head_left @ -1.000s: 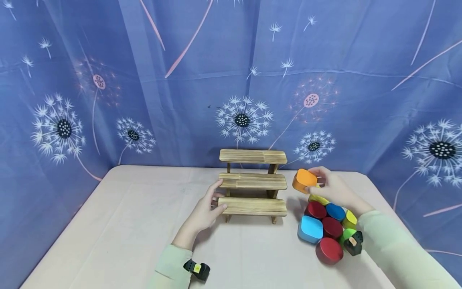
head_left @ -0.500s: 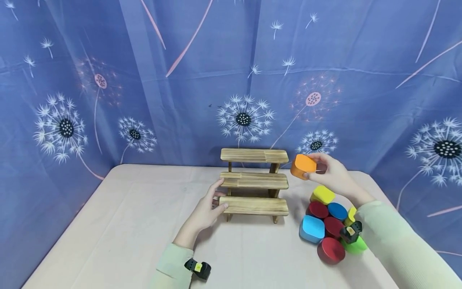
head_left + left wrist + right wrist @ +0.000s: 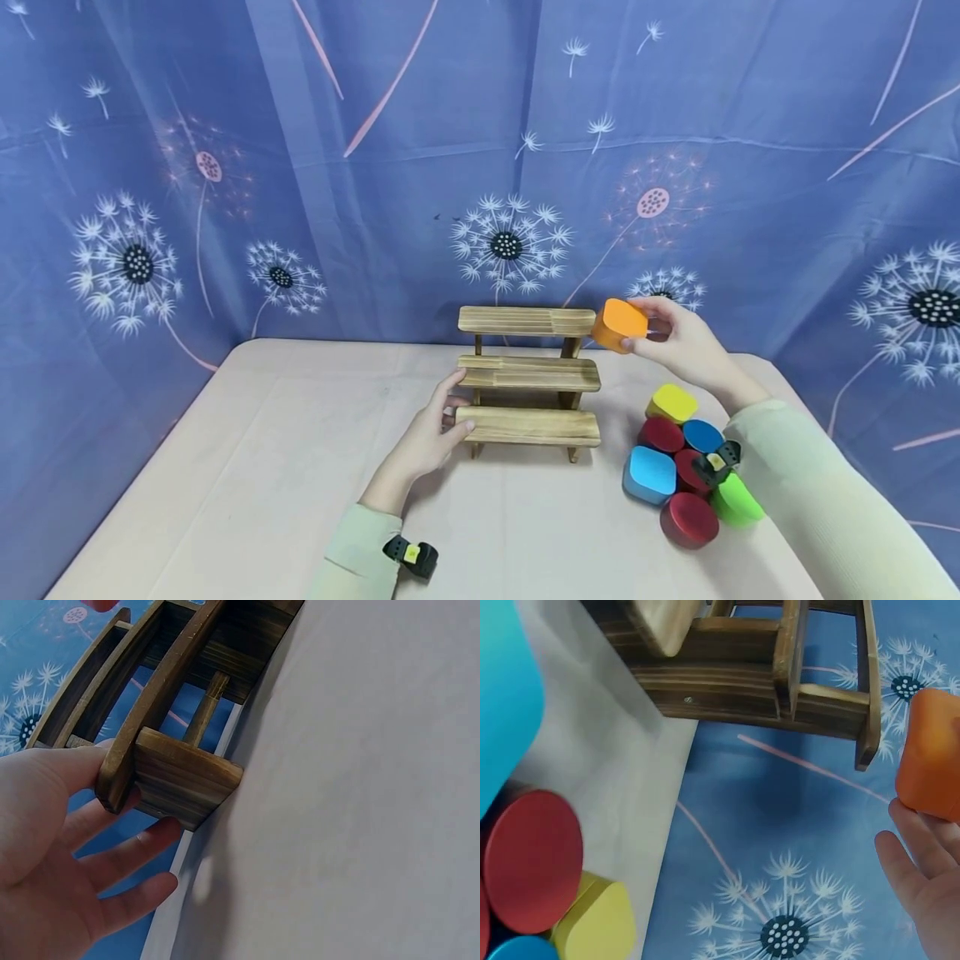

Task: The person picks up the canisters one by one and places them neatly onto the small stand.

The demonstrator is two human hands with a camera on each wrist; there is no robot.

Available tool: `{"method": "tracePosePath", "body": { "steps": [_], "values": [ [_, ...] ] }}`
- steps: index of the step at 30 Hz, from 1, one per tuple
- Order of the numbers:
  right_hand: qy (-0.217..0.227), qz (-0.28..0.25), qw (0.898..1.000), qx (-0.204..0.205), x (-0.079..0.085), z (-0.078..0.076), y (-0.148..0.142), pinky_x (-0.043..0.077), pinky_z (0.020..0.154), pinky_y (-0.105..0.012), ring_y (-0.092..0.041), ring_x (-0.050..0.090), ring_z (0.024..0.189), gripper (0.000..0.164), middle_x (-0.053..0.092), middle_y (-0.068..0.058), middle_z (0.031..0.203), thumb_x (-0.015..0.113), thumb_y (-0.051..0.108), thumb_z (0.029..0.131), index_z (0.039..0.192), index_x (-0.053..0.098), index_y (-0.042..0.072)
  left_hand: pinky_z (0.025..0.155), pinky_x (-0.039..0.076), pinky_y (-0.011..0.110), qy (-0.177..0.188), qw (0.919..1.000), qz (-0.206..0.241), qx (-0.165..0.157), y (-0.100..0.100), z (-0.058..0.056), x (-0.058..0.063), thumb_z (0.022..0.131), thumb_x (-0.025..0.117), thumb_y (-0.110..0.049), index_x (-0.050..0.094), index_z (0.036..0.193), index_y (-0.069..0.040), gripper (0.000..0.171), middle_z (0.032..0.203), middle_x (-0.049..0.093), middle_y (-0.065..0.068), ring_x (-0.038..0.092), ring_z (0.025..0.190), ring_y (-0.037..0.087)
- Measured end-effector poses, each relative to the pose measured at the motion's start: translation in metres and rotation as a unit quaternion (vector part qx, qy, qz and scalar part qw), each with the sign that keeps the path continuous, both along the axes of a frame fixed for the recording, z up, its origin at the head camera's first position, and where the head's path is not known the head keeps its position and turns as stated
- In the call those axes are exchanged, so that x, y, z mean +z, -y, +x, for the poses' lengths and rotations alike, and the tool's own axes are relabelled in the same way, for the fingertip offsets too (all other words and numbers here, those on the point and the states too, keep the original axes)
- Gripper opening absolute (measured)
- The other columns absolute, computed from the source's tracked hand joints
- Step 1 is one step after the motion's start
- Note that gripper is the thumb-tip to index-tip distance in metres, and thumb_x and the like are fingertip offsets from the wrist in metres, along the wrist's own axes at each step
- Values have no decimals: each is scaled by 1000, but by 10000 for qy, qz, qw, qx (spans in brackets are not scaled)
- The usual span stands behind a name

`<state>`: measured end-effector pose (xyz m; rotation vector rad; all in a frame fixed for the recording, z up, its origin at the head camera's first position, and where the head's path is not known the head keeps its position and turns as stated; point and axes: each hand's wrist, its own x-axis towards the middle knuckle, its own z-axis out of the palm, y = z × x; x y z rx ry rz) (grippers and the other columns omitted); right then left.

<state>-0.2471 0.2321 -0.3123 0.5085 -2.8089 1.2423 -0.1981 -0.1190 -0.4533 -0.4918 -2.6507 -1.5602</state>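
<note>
1. The right hand pinches the orange block aloft, beside the right end of the top shelf of the wooden stand;
2. the left hand grips its lowest shelf by the left end;
3. the wooden stand is near the middle of the counter's back edge;
4. red, blue, yellow and green blocks cluster toward the right edge.

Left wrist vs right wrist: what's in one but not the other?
Left wrist only: left hand, gripping the wooden stand.

Right wrist only: light-blue block, yellow block. It shows the right hand holding the orange block; a cut-off reddish bit at the left view's top edge can't be identified.

Both: wooden stand, patterned blue curtain, pale tabletop.
</note>
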Motion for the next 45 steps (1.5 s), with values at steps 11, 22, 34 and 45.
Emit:
{"method": "tracePosePath", "body": {
  "steps": [11,22,34,45],
  "values": [
    [111,-323,9987,377,7,-11,26,50,82,-18,-30,55,117,63,52,-14,132,68,23,87,141,40,8,77,47,30,139,9999,-10,-15,1,3,1,93,60,-13,17,150,-31,74,121,58,11,56,79,14],
    [199,-379,9973,604,13,-19,46,50,92,-38,-29,56,116,66,53,-15,131,69,21,86,142,38,6,81,48,33,29,9999,-115,-35,1,1,0,93,60,-12,16,150,-30,74,120,59,10,58,82,14],
    [288,-731,9939,772,7,-30,65,49,91,-38,-29,55,115,67,52,-15,133,68,19,86,143,36,7,83,48,34,-19,9999,-120,-38,0,0,2,92,60,-12,17,150,-29,74,119,59,11,58,84,14],
    [461,-1117,9894,803,4,-36,85,50,91,-39,-28,55,117,66,52,-13,134,68,17,86,143,37,7,82,49,35,16,9999,-85,-65,0,1,2,92,60,-12,16,150,-30,74,120,58,11,59,85,16]
  ]
}}
